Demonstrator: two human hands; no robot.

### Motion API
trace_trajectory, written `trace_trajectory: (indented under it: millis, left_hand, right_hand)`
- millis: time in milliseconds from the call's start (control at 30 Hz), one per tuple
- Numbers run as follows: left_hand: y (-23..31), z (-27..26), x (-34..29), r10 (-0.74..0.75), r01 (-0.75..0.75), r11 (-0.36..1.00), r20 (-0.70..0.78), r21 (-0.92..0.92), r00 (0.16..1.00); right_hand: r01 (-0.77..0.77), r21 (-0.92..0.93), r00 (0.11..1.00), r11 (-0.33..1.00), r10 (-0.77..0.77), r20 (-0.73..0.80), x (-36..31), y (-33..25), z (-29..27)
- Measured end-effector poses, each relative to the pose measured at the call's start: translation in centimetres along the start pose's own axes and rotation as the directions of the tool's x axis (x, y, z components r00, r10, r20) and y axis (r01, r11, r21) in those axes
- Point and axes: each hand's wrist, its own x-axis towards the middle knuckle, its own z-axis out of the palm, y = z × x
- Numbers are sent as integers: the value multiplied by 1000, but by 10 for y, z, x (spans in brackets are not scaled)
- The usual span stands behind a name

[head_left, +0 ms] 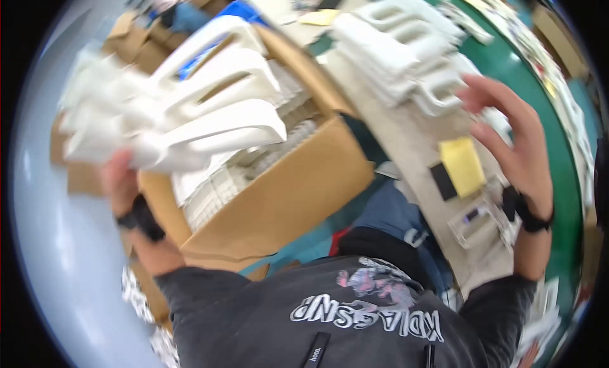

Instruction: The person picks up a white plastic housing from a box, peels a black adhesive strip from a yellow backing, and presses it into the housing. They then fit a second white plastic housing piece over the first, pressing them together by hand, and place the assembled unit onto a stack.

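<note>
White molded plastic parts with long oval openings (238, 124) lie side by side across the top of an open cardboard box (298, 184). My left hand (120, 178) is at their near left end, against a blurred white part; motion smears its fingers, so its grip is unclear. Over the bench at the right, my right hand (510, 133) is raised with thumb and fingers apart and nothing between them. Just beyond it, similar white parts (393, 51) sit in a stack. Inside the box, rows of thin white pieces (219, 193) show under the top parts.
On the bench (406, 140) are a yellow pad (462, 167), a black flat piece (443, 181) and a pale tray-like part (472, 222). More cardboard boxes (136, 48) stand at the far left. A person in blue (187, 19) is beyond them. Green surface borders the bench.
</note>
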Motion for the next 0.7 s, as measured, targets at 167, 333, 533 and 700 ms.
trace_trajectory:
  millis: [167,333,533,700]
  left_hand:
    - [55,147,-40,-134,-19,795,-206,-606,969]
    - [11,217,-57,-301,334,504,200,-797,932]
    - [-15,308,-83,-346,461,614,306,-641,887]
    - [-20,344,-107,-438,539,568,325,-622,838]
  right_hand:
    - [-184,279,968,943,223,-116,-26,56,-13]
    - [-436,-179,894,882,447,28,-79,107,9]
    - [-558,-254,829,790,545,-126,-110,169,77]
    - [-640,-8,765,768,639,79,-99,171,26]
